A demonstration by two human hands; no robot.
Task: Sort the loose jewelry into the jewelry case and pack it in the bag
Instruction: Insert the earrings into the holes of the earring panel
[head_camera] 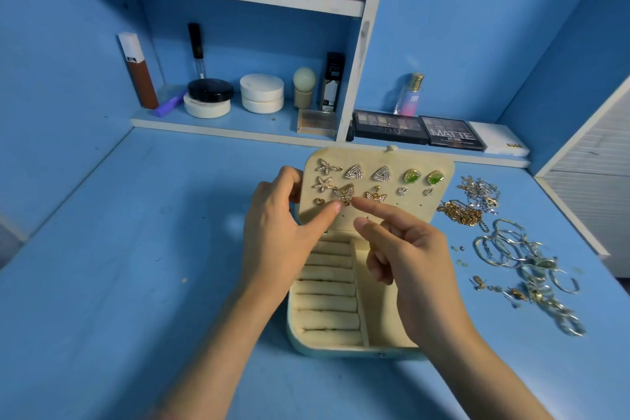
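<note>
Partly my left hand (283, 215) hides the jewelry case (358, 286) lid's edge, pinching a butterfly earring (344, 194), right hand (405, 256) loosely open, empty.

Soft, matt cream velvet-like cloth lining the jewelry case (341, 300), ring rolls included. Glittering gold-toned metal set with tiny stones on the butterfly earring (344, 195). Shiny silver-toned metal hoops (504, 242) at right, beside a gold-toned chain (460, 213). Matt painted blue tabletop (136, 249), slightly scuffed. Glossy plastic palettes (419, 128) far right.
</note>
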